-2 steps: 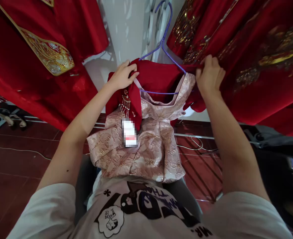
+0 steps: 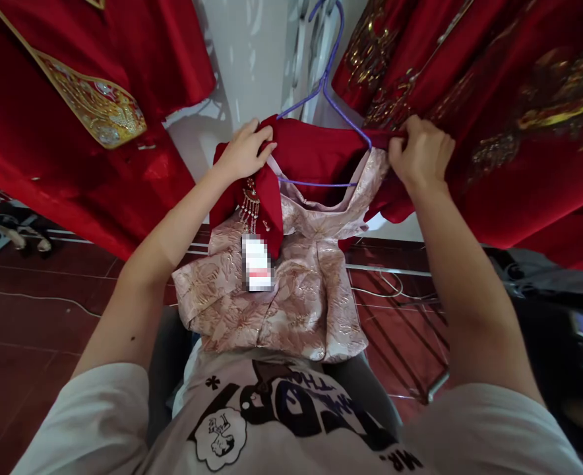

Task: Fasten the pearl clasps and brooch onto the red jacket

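Note:
A pink brocade dress (image 2: 304, 290) hangs from a purple wire hanger (image 2: 324, 79), its skirt low against my lap. Draped over its shoulders is a red jacket (image 2: 311, 142). My left hand (image 2: 246, 153) is closed on the jacket at the left shoulder, beside the dress strap. At the opposite shoulder my right hand (image 2: 421, 153) pinches the jacket's red cloth and draws it outward, right of the hanger's end. Down the jacket's left front hangs a beaded tassel ornament (image 2: 250, 204). Below it is a white tag (image 2: 258, 264), its print blurred.
Red garments with gold embroidery hang at the left (image 2: 93, 109) and right (image 2: 533, 132). A white wall (image 2: 246, 59) lies behind the hanger. Low metal rails (image 2: 395, 270) and a white cable (image 2: 39, 297) run across the red tiled floor. Shoes (image 2: 29, 239) stand at far left.
My right hand has shifted slightly to the right and down, drawing the jacket's red cloth with it. My left hand has hardly moved.

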Tool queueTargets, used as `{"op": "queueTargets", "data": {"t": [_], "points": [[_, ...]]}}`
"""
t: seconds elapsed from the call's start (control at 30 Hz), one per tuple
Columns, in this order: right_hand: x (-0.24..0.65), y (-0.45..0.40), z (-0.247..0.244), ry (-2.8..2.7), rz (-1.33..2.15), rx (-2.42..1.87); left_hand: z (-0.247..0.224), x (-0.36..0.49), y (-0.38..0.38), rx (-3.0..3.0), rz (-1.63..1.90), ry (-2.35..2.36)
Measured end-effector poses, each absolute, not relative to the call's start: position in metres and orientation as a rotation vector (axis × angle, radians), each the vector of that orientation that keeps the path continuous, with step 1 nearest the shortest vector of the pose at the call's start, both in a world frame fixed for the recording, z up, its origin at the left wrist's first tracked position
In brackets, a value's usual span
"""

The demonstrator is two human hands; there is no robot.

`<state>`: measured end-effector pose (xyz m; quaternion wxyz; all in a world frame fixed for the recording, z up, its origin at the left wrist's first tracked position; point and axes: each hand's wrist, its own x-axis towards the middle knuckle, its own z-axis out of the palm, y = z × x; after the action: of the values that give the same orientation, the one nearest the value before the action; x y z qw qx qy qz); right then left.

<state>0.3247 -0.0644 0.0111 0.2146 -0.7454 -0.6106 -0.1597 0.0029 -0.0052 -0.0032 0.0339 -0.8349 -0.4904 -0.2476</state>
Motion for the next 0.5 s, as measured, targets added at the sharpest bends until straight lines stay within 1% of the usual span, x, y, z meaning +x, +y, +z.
{"op": "queueTargets", "data": {"t": [0.17, 0.27, 0.37, 0.5], "points": [[0.310, -0.089, 0.027, -1.700, -0.473, -2.156, -0.010, 0.014, -0.023, -2.461, -0.861, -1.583], [0.292, -0.101, 0.037, -1.756, -0.419, -2.182, -0.013, 0.018, -0.027, -2.399, -0.853, -1.612], [0.276, -0.108, 0.042, -1.807, -0.275, -2.163, -0.013, 0.019, -0.027, -2.371, -0.832, -1.612], [0.268, -0.110, 0.045, -1.804, -0.032, -1.979, -0.013, 0.019, -0.029, -2.356, -0.871, -1.660]]}}
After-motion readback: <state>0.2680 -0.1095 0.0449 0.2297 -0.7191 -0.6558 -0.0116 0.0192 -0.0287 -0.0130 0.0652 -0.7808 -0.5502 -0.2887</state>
